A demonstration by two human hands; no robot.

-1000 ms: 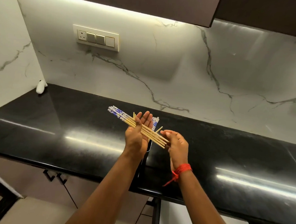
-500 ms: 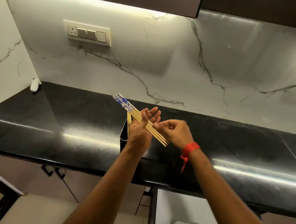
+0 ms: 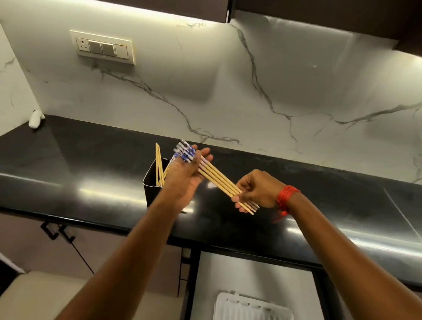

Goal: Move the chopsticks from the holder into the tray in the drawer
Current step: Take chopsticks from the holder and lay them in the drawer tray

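A bundle of several wooden chopsticks [image 3: 217, 178] with blue-patterned tops slants above the black counter. My right hand [image 3: 256, 191] is closed around their thin lower ends. My left hand [image 3: 185, 176] is flat with fingers spread against the patterned tops. Behind my left hand stands the black holder [image 3: 151, 184] on the counter, with a few more chopsticks [image 3: 159, 165] upright in it. Below the counter edge the drawer [image 3: 257, 279] is pulled out, and a white slotted tray [image 3: 253, 315] lies in it.
The glossy black counter [image 3: 80, 171] runs across the view under a white marble wall with a switch plate [image 3: 104, 47]. A small white object [image 3: 35, 120] sits in the far left corner. Cabinet handles [image 3: 57, 232] show below left.
My right hand has slid down to the thin ends of the bundle and moved right. The view has tipped downward, so the open drawer and its white tray show more fully.
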